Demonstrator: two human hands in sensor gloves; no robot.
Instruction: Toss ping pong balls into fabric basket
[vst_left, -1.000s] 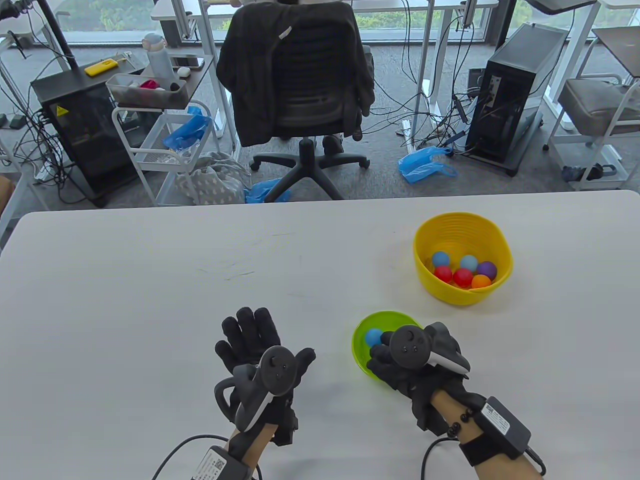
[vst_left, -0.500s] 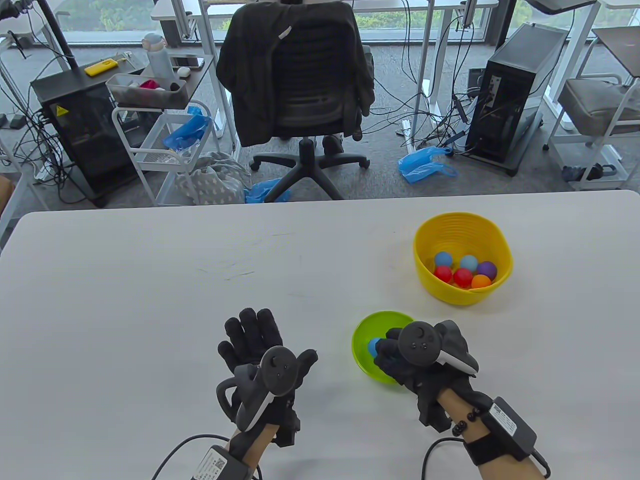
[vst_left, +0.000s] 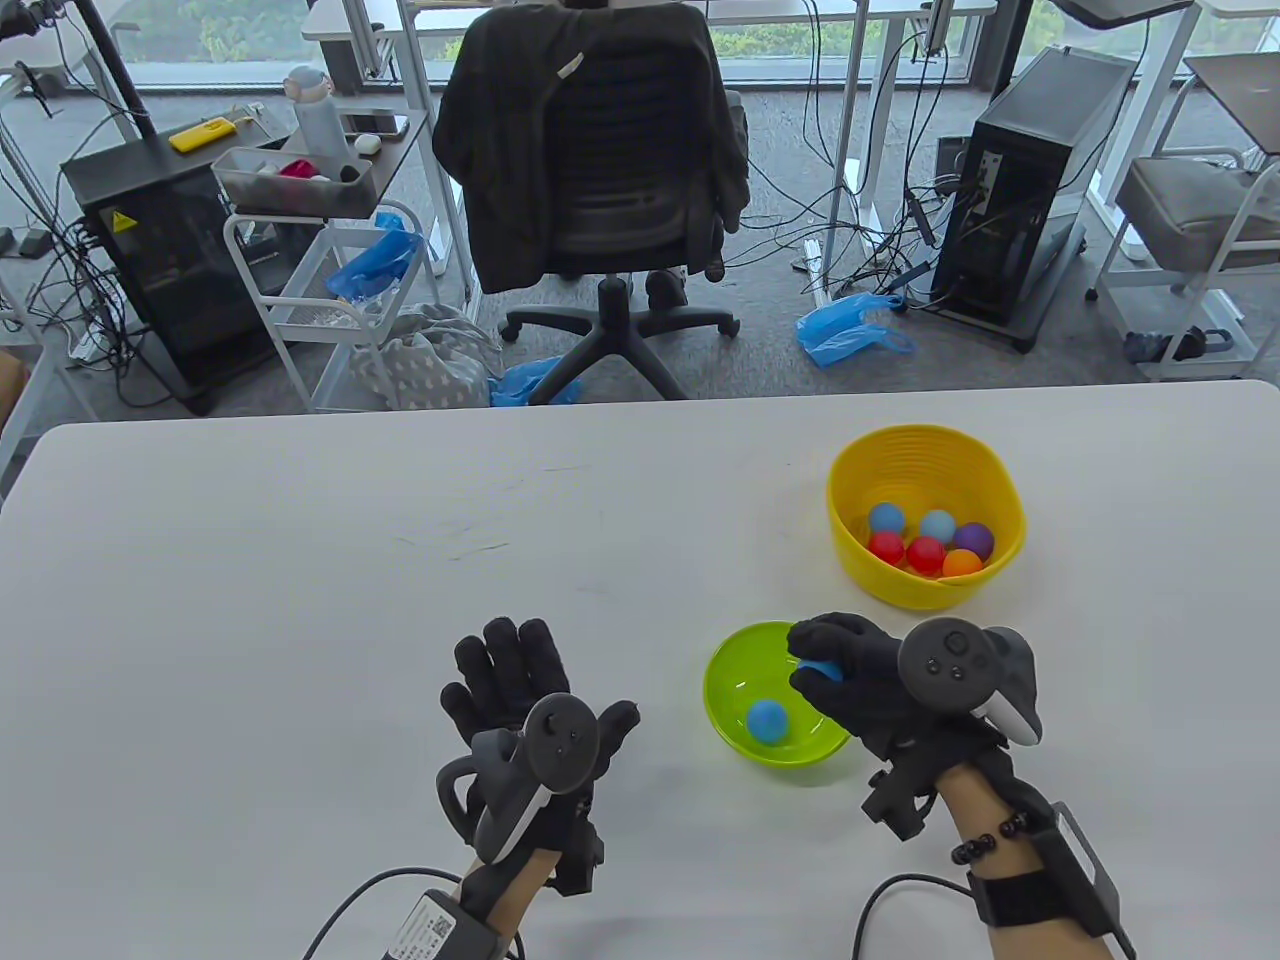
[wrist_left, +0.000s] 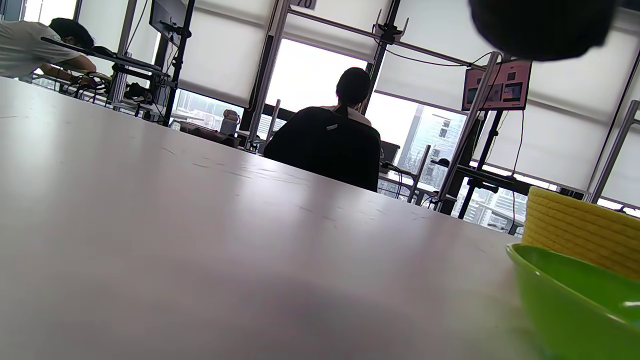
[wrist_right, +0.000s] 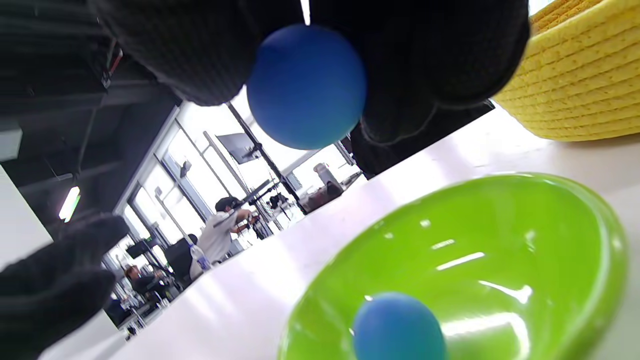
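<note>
A yellow fabric basket (vst_left: 925, 590) stands at the right of the table and holds several coloured balls (vst_left: 926, 553). A green bowl (vst_left: 730, 735) sits nearer me with one blue ball (vst_left: 767, 719) in it. My right hand (vst_left: 850, 672) is raised over the bowl's right rim and pinches another blue ball (vst_left: 818, 668), which shows clearly in the right wrist view (wrist_right: 306, 86) above the bowl (wrist_right: 550, 220). My left hand (vst_left: 520, 680) rests flat on the table left of the bowl, fingers spread, holding nothing.
The white table (vst_left: 300, 560) ends at its far edge before an office chair (vst_left: 595, 170) draped with a dark jacket. The left wrist view shows the bowl's rim (wrist_left: 575, 295) and the basket wall (wrist_left: 575, 225) to the right.
My right hand has lifted out of the green bowl and moved right, gripping a blue ball. One blue ball stays in the bowl. My left hand has barely moved.
</note>
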